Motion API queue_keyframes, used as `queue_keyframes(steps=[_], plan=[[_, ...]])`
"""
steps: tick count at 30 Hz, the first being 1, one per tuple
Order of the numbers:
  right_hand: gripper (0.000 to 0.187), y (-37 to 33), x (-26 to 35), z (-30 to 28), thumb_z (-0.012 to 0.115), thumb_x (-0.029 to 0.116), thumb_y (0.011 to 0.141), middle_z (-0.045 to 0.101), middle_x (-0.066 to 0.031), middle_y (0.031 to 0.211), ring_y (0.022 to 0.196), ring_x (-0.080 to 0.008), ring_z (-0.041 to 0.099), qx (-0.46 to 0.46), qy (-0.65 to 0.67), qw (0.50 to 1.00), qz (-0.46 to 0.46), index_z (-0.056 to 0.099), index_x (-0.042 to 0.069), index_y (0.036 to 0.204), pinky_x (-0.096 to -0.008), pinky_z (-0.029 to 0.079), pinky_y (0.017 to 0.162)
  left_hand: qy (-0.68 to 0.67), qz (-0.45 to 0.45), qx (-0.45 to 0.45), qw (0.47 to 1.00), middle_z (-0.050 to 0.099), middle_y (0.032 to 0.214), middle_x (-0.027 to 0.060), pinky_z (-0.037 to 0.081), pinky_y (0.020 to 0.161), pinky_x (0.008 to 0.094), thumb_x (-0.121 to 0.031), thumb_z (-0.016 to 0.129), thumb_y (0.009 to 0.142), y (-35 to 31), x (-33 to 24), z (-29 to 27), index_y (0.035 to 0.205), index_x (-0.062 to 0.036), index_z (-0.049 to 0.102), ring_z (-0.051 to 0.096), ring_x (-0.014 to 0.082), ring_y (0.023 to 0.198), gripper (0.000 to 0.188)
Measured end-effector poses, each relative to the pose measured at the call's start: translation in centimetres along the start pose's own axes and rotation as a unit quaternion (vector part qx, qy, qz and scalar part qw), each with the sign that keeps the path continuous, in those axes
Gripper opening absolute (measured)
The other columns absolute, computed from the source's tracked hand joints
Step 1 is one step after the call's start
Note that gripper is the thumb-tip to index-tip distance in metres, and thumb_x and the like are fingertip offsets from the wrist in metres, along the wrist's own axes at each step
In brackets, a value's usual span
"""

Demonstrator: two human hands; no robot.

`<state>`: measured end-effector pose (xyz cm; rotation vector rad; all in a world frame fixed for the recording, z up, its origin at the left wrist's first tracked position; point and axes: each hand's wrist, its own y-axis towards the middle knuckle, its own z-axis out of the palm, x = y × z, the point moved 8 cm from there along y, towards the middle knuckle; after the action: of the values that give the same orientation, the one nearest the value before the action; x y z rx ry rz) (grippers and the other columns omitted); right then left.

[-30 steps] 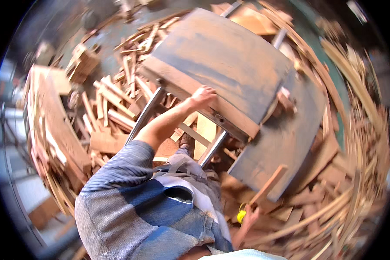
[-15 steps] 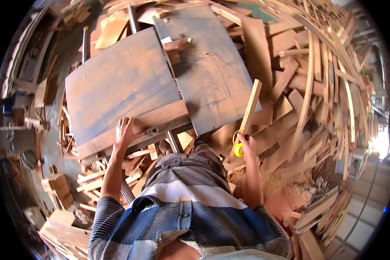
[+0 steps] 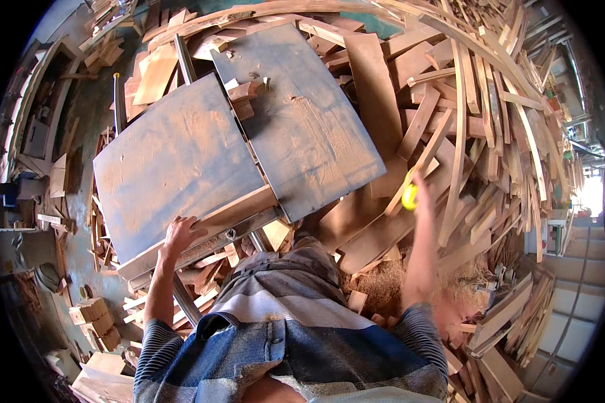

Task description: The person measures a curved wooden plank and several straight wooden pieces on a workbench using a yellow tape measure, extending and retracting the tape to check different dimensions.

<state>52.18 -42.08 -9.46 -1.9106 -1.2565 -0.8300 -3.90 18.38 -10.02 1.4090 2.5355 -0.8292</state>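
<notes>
On the left, a long wooden board (image 3: 238, 209) stands along the near edge of a dusty grey saw table (image 3: 175, 148). My left hand (image 3: 180, 235) is closed over this board's top edge. Off to the right, past the second grey table panel (image 3: 309, 121), my right hand (image 3: 421, 189) is closed on a yellow tape measure (image 3: 410, 197). A narrow wooden strip (image 3: 434, 142) runs beside and behind the tape measure, over the wood pile. Whether my right fingers also touch the strip, I cannot tell.
Small wood offcuts (image 3: 243, 94) lie by the gap between the panels. Stacked boards and long strips (image 3: 458, 148) crowd the right side. Sawdust (image 3: 383, 292) is heaped near my legs. Metal rails (image 3: 185, 60) stick out past the table, and wood blocks (image 3: 94, 316) are stacked at lower left.
My right hand has moved right and farther out with the tape measure, and the strip has shifted right over the pile. The left hand stays on the board; the whole view has shifted slightly.
</notes>
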Motion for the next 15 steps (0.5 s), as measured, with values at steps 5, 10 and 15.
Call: queue_keyframes(steps=[5,10,15], plan=[[0.067,-0.1,14.7,-1.0,0.079,0.047,0.082,0.072,-0.025,0.104,0.089,-0.0415,0.067,-0.07,-0.226,0.943,-0.233,0.066,-0.009,0.116,-0.0453,0.053,0.086,-0.067,-0.071,-0.065,0.993,0.069,0.086,0.02,0.051,0.072,0.048,-0.044,0.074,0.09,-2.8,0.7,-0.6,0.094,-0.0061,0.072,0.066,0.0412,0.082,0.038],[0.036,-8.4,7.1,5.6,0.079,0.017,0.087,0.074,-0.0094,0.1,0.091,-0.0196,0.069,0.201,0.025,0.978,-0.053,0.07,-0.003,0.115,-0.0349,0.055,0.082,-0.118,-0.046,-0.112,0.986,0.069,0.088,0.0198,0.051,0.072,0.0489,-0.04,0.071,0.091,-2.7,0.0,0.0,0.092,-0.006,0.072,0.066,0.0433,0.084,0.034],[0.038,-21.4,0.7,15.2,0.077,0.022,0.092,0.073,-0.0101,0.104,0.095,-0.0171,0.068,0.364,0.074,0.928,0.021,0.069,-0.003,0.119,-0.0308,0.053,0.085,-0.106,-0.062,-0.058,0.991,0.069,0.089,0.0211,0.051,0.074,0.0503,-0.029,0.065,0.093,-0.3,-1.5,0.7,0.098,-0.0062,0.072,0.066,0.0432,0.087,0.025]])
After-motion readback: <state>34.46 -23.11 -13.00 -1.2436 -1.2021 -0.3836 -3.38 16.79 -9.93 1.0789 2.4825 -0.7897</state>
